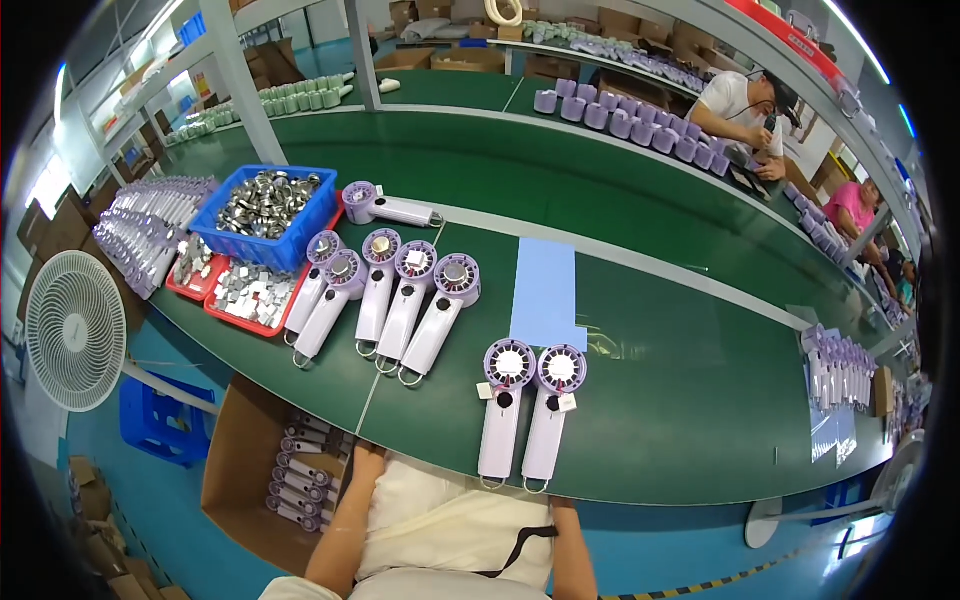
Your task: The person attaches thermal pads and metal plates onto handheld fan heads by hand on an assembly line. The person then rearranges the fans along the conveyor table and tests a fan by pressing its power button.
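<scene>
My left hand (368,462) is at the near table edge, its fingers hidden under the tabletop. My right hand (565,512) is also at that edge, below the right one of two handheld fans; its fingers are hidden too. The left fan (501,430) and the right fan (545,430) lie side by side, lilac, round heads away from me, with wire loops at the near ends. A small white square piece is by each fan's neck. Farther left lie several more lilac fans (402,315), some with metal discs on their heads, and one fan (385,207) lying crosswise.
A blue bin (238,245) of metal parts and red trays (262,331) of small pieces stand left. Light blue sheets (543,285) lie mid-table. A cardboard box (232,475) of fans sits below, near a white standing fan (75,330). Across the belt, a person (735,105) works.
</scene>
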Tool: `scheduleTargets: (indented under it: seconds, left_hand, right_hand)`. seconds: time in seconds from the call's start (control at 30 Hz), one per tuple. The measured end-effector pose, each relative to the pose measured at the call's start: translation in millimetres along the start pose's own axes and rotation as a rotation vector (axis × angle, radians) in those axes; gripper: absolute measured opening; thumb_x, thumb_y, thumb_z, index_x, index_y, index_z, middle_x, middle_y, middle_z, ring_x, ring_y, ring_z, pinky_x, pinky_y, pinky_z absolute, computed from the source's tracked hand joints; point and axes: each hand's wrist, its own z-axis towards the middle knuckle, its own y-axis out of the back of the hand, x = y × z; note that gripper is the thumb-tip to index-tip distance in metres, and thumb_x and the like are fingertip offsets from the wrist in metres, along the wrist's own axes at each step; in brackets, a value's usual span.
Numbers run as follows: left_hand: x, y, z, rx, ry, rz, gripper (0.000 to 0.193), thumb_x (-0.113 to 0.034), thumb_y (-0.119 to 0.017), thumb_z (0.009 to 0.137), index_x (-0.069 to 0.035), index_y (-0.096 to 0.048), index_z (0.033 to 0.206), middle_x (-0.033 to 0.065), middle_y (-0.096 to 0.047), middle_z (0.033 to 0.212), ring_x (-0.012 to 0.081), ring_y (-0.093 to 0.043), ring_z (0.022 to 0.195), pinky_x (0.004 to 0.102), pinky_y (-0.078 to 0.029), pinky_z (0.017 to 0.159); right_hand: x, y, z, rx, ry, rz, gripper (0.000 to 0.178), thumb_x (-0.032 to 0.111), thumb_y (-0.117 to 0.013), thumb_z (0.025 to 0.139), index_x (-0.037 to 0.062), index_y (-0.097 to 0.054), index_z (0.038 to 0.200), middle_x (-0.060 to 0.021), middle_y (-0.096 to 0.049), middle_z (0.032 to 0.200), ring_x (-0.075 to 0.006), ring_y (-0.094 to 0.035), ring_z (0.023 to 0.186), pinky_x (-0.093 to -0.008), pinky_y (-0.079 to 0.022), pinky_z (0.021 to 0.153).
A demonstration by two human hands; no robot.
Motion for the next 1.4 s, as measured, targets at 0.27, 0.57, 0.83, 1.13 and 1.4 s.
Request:
scheduleTargets:
  seconds: [0.27, 0.57, 0.83, 1.13, 1.4]
  left_hand:
    - [-68.9, 82.1, -65.0, 0.272, 0.101, 0.029, 0.015, -0.013, -0.062, 0.094, -0.004, -0.057, 0.083, -0.0059, -0.052, 0.067, 0.0028, -0.041, 0.063, 0.0224, -0.036, 0.055]
    - [-89.7, 111.4, -80.8, 0.364, -0.019, 0.779, 0.02, -0.025, -0.064, 0.086, -0.006, -0.065, 0.083, 0.0191, -0.066, 0.077, 0.04, -0.064, 0.078, 0.0493, -0.05, 0.067]
    - [-308.1, 119.2, -32.0, -0.247, -0.591, -0.015, 0.006, 0.001, -0.06, 0.079, 0.002, -0.061, 0.085, 0.0088, -0.053, 0.07, 0.0174, -0.049, 0.061, 0.0274, -0.04, 0.058]
    - [-367.5, 22.2, -14.2, 0.559, -1.336, -0.132, 0.012, -0.01, -0.07, 0.076, -0.005, -0.069, 0.087, 0.0074, -0.065, 0.094, 0.0245, -0.065, 0.084, 0.0329, -0.056, 0.067]
    - [-327.6, -84.4, -1.4, 0.806, -1.665, 0.368, 0.035, -0.021, -0.057, 0.088, -0.005, -0.063, 0.119, 0.0127, -0.058, 0.128, 0.0272, -0.049, 0.128, 0.0427, -0.037, 0.11]
  right_hand:
    - [124.6, 74.6, -27.0, -0.009, 0.18, -0.028, 0.025, 0.015, -0.057, 0.089, 0.0018, -0.061, 0.11, -0.0253, -0.063, 0.108, -0.046, -0.058, 0.1, -0.0475, -0.047, 0.087]
    - [210.9, 153.5, -38.6, 0.611, 0.26, -0.047, 0.034, 0.02, -0.062, 0.092, 0.0053, -0.06, 0.122, -0.0169, -0.064, 0.12, -0.0356, -0.062, 0.106, -0.0407, -0.051, 0.087]
    - [265.8, 204.9, 10.1, 0.317, 0.363, 0.605, 0.019, 0.006, -0.063, 0.086, -0.0011, -0.067, 0.103, -0.0119, -0.07, 0.103, -0.0252, -0.066, 0.098, -0.0347, -0.049, 0.089]
    - [294.8, 185.0, 127.1, -0.207, 0.689, -0.042, 0.018, 0.001, -0.062, 0.084, -0.0009, -0.065, 0.102, -0.0158, -0.066, 0.103, -0.0299, -0.064, 0.096, -0.0342, -0.049, 0.086]
    - [281.1, 169.5, 185.6, -0.157, 0.72, -0.405, 0.03, 0.013, -0.067, 0.084, 0.003, -0.064, 0.111, -0.0128, -0.06, 0.117, -0.0316, -0.053, 0.113, -0.0419, -0.038, 0.098]
